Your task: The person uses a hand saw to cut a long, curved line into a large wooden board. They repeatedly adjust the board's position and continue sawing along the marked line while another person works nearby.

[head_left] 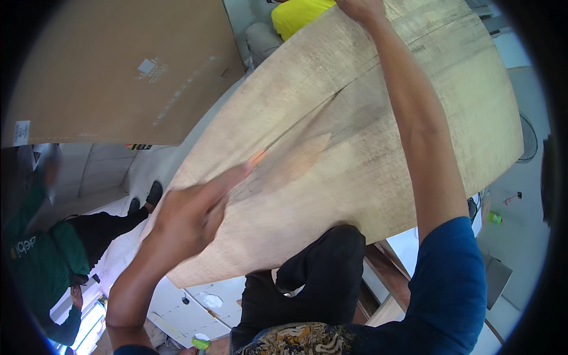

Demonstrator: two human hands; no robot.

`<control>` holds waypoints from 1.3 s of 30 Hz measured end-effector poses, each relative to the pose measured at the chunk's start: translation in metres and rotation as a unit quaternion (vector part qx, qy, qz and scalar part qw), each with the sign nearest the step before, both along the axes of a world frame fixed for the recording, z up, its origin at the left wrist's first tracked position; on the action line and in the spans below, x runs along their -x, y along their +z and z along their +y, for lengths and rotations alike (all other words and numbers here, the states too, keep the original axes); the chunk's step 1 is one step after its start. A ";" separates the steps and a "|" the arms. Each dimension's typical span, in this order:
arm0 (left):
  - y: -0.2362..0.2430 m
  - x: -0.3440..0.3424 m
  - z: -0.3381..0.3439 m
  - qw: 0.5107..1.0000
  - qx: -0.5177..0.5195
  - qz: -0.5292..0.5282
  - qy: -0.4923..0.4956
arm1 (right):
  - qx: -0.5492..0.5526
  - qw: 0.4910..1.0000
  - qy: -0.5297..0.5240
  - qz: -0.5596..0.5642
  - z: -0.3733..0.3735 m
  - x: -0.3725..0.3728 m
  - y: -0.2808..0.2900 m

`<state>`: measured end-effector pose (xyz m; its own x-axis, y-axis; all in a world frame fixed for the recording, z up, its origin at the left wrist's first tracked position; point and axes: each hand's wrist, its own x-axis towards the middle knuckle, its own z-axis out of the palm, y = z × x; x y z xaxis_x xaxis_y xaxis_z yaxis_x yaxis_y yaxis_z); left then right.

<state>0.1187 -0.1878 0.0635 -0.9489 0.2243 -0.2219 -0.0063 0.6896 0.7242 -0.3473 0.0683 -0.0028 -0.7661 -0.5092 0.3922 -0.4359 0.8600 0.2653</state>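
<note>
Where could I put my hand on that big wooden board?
Bare wood lies right of the right forearm, and between it and the left hand. It's crowded around that hand, at the right hand up top, and by the dark-trousered knee.

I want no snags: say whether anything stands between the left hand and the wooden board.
Only a small orange piece, too blurred to identify, at the end of the left hand; nothing else visible blocks the board.

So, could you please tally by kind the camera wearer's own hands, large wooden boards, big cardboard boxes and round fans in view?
Wearer's hands, left hand and right hand: 2
Wooden board: 1
Cardboard box: 1
Round fan: 1
Total: 5
</note>
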 end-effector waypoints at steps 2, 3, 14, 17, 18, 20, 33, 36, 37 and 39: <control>-0.069 0.051 0.034 0.997 -0.017 0.071 -0.016 | 0.019 0.999 0.017 0.022 -0.001 -0.001 0.000; -0.088 0.091 0.058 0.997 -0.025 0.075 -0.015 | 0.006 0.999 0.017 0.027 -0.009 0.001 -0.001; 0.032 0.009 -0.018 0.997 -0.069 -0.036 0.024 | -0.033 0.995 0.038 0.088 0.013 0.018 -0.019; 0.004 0.004 -0.008 0.998 -0.055 -0.031 0.024 | -0.026 0.998 0.003 0.054 0.013 0.007 -0.008; -0.017 0.015 0.003 0.999 -0.046 -0.004 0.007 | -0.023 0.999 -0.007 0.045 0.014 0.006 -0.006; -0.058 0.055 0.031 1.000 -0.018 0.001 -0.006 | 0.001 1.000 -0.010 0.028 -0.004 0.005 -0.001; 0.002 -0.021 -0.020 0.995 -0.050 -0.080 0.037 | -0.023 0.993 0.041 0.107 0.019 0.019 -0.025; -0.046 0.006 0.008 0.999 -0.015 0.042 0.007 | -0.042 0.998 0.007 0.047 0.013 0.007 -0.007; -0.083 0.043 0.033 0.998 -0.041 0.046 0.010 | -0.044 0.998 0.012 0.048 0.004 0.003 -0.005; -0.143 0.123 0.079 0.987 -0.091 0.133 0.013 | -0.046 0.997 0.021 0.052 -0.013 0.006 -0.010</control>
<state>-0.0038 -0.1087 -0.0797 -0.9741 0.2128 0.0767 0.1843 0.5501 0.8145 -0.3532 0.0556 -0.0127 -0.7007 -0.5781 0.4181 -0.4379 0.8112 0.3876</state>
